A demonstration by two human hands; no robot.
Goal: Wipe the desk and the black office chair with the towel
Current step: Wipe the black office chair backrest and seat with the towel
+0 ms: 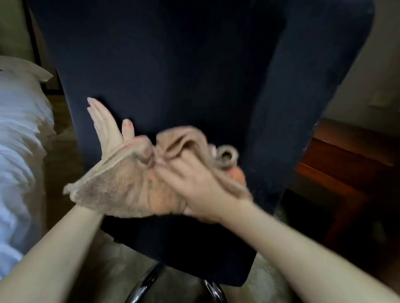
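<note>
The towel [116, 182], beige and bunched, hangs in the air between both hands, just in front of the back of the black chair [174, 71], which fills most of the view. The left hand [109, 130] is held flat with its fingers straight and together, pointing up against the chair back; the towel is draped over its palm and wrist. The right hand [193, 185] has its fingers curled into the towel's folds and grips them, with a loose roll of cloth spilling past its far side. Motion blur hides whether the towel touches the chair. The chair's chrome base [142, 287] shows below on a carpet [65, 151]. A bed [11, 133] with white linen lies to the left, and wooden furniture [341, 160] stands to the right.
</note>
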